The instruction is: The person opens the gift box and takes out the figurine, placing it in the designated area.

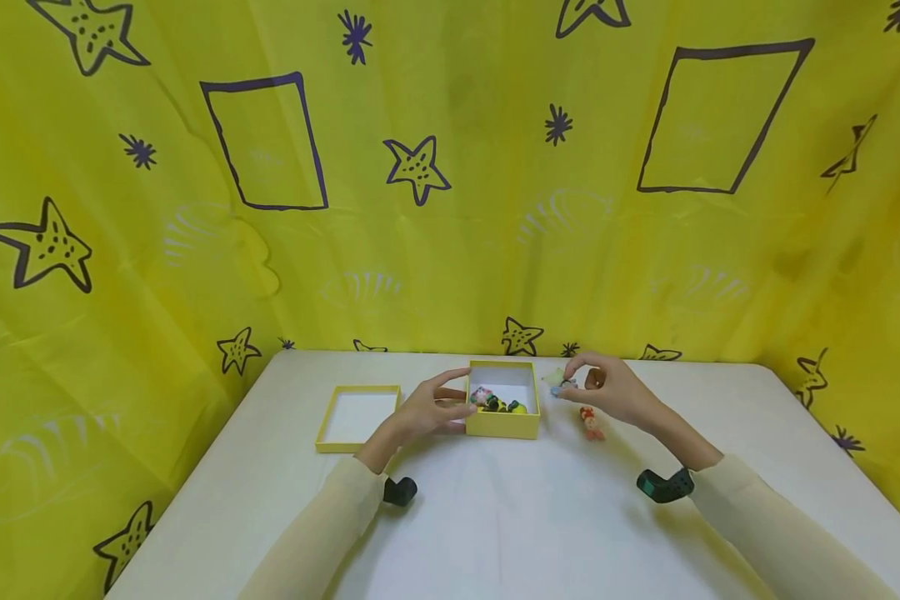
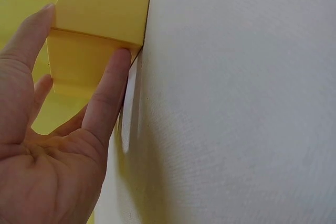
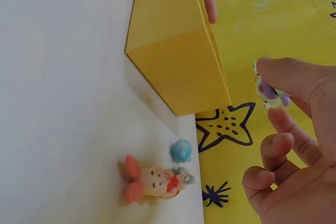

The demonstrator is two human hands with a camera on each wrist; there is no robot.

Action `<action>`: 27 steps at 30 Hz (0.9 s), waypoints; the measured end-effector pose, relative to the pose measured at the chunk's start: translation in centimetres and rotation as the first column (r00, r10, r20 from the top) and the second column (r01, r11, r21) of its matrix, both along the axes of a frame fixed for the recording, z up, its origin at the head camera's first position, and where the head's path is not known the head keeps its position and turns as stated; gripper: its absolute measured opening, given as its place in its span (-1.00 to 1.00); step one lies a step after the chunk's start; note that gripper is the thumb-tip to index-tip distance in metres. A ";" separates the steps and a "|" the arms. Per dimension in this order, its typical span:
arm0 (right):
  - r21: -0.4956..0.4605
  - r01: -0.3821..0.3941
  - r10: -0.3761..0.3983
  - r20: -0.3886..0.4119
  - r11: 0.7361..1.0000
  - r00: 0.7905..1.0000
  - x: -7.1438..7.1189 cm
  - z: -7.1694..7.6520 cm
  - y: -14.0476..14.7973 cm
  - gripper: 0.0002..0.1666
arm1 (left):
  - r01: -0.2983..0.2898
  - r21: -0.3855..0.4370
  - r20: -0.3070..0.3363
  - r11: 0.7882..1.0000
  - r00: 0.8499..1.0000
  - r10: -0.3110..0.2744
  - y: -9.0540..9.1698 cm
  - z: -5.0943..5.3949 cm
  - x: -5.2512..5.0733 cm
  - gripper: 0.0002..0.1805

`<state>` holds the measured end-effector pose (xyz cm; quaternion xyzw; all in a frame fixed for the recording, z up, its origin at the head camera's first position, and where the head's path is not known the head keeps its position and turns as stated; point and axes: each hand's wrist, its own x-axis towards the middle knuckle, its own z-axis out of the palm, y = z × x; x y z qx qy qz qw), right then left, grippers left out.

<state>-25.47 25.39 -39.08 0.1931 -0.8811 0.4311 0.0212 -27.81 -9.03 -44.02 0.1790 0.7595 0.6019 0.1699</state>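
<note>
A yellow box [image 1: 502,427] with a white inside stands on the table, holding several small colourful figurines [image 1: 495,402]. My left hand [image 1: 427,406] touches its left side, the fingers fairly straight; in the left wrist view the fingertips [image 2: 122,59] rest against the yellow wall. To the right of the box, my right hand [image 1: 615,390] pinches a small pale figurine with purple parts [image 3: 269,92] between thumb and forefinger, raised above the table. Below that hand lies an orange-pink figurine [image 1: 590,422]. Beside it, in the right wrist view, is a round blue thing [image 3: 181,151].
A shallow yellow-rimmed lid [image 1: 321,432] with a white inside lies to the left of the box. The white table [image 1: 495,533] ends at a yellow curtain [image 1: 465,250] with drawn starfish, which hangs behind and at both sides.
</note>
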 end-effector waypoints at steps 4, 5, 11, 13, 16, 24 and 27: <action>0.020 0.051 -0.051 0.031 0.999 0.998 0.4 -0.4 0.7 -0.69 | -0.002 -0.001 -0.005 1.000 1.000 0.002 0.1 0.2 0.1 -0.16; 0.021 0.061 -0.061 0.038 0.998 0.997 0.5 -0.5 0.9 -0.68 | -0.001 0.004 -0.003 1.000 1.000 0.001 0.1 0.2 0.1 -0.16; -0.003 0.087 -0.087 0.029 0.996 0.996 1.2 -1.3 2.3 -0.68 | 0.006 0.028 0.014 1.000 1.000 -0.006 0.1 0.4 0.2 -0.15; -0.010 0.084 -0.084 0.017 0.996 0.996 1.4 -1.6 2.7 -0.69 | 0.005 0.026 0.015 1.000 1.000 -0.005 0.1 0.4 0.1 -0.15; -0.008 0.088 -0.088 0.004 0.996 0.996 1.6 -2.1 3.4 -0.69 | 0.004 0.019 0.005 1.000 1.000 -0.004 0.0 0.3 0.1 -0.15; -0.005 0.140 -0.140 0.035 0.990 0.990 2.2 -3.5 4.8 -0.69 | 0.009 0.020 -0.010 1.000 1.000 -0.009 0.0 0.0 0.0 -0.16; 0.011 0.163 -0.163 0.054 0.987 0.985 2.4 -4.0 5.3 -0.67 | 0.012 0.031 0.000 0.999 1.000 -0.012 0.0 -0.1 0.0 -0.15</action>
